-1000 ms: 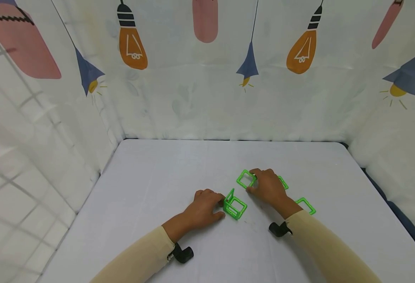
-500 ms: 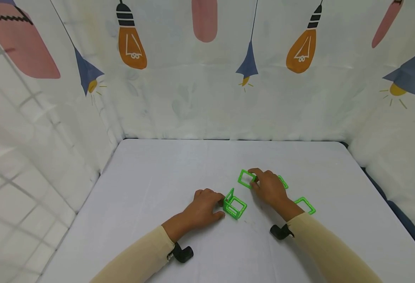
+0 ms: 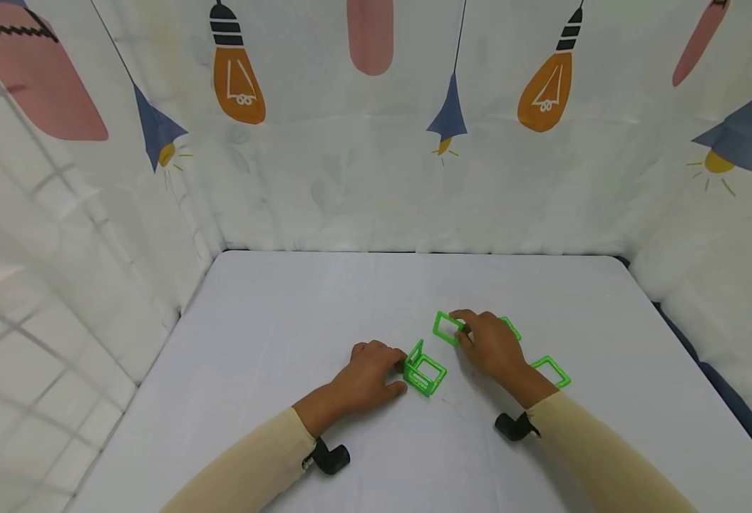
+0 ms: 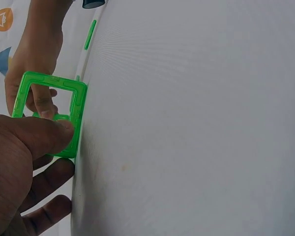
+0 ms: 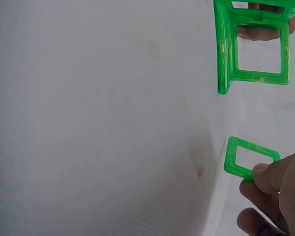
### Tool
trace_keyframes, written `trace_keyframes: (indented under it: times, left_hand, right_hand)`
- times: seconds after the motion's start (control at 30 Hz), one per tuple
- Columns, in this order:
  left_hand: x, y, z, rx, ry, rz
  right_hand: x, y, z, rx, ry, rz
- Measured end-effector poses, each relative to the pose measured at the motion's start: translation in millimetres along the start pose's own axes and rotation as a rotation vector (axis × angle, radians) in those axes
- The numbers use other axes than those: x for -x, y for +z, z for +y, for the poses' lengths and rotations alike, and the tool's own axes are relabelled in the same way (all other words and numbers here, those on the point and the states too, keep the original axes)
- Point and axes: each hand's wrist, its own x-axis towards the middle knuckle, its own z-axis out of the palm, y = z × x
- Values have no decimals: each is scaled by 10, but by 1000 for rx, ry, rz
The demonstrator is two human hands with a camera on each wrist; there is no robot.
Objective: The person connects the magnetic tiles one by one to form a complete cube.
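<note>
Several green square frame tiles, which look like magnetic building tiles, are on the white table. My left hand holds a joined group of tiles from its left side, with the thumb at the near side. One tile lies flat in that group and others stand up from it, as the right wrist view also shows. To the right and a little farther away, my right hand pinches a single green tile by its edge. In the right wrist view the thumb presses that tile's corner, apart from the group.
Another green tile lies on the white table near the right wrist. Part of one more tile shows beyond the right hand. Printed cloth walls stand at the back and sides.
The right hand has turned the single tile a little and shifted it slightly to the right. The left hand and the joined tiles have stayed in place.
</note>
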Motion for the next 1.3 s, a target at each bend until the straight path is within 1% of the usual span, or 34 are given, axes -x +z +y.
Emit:
trace_keyframes:
  times: [0.17, 0.37, 0.53, 0.73, 1.3]
  left_hand:
    - [-2, 7, -3, 1, 3, 5]
    - [0, 7, -3, -2, 4, 5]
    - [-1, 12, -8, 0, 8, 8]
    - [-7, 14, -7, 7, 5, 11]
    - [-4, 19, -2, -2, 2, 21]
  right_hand:
    - [61, -28, -27, -5, -4, 0]
    - [115, -57, -77, -24, 20, -25]
    - [145, -49, -99, -26, 29, -36]
    - [172, -32, -131, -15, 19, -51]
    - [255, 2, -184, -18, -15, -28]
